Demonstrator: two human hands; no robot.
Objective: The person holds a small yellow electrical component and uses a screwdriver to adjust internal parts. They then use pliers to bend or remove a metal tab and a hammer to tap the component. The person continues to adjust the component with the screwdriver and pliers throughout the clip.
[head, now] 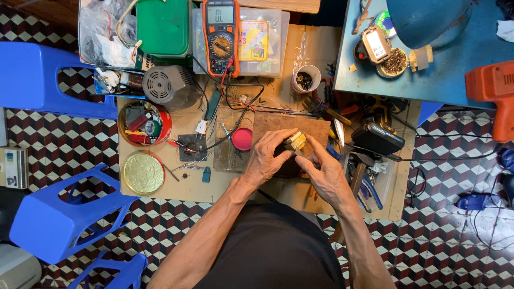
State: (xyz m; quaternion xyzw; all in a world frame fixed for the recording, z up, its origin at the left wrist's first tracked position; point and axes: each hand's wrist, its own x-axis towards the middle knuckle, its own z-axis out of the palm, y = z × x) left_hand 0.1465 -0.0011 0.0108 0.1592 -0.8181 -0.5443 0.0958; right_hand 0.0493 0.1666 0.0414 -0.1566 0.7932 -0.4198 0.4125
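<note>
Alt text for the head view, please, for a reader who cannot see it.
Seen from above, a person's left hand and right hand together hold a small yellowish part over a cluttered low workbench. An orange multimeter and a red tin lie beyond.

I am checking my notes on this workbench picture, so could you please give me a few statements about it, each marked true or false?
1. Both hands hold one small yellowish part between them. True: the left hand and the right hand meet on the small part above a wooden board.
2. The multimeter lies on the floor tiles. False: the orange multimeter lies at the far edge of the bench, on a clear plastic box.
3. A red tin of odds and ends stands to the left of the hands. True: the red tin stands there, with a round gold lid below it.
4. The stools beside the bench are green. False: the plastic stools are blue.
</note>
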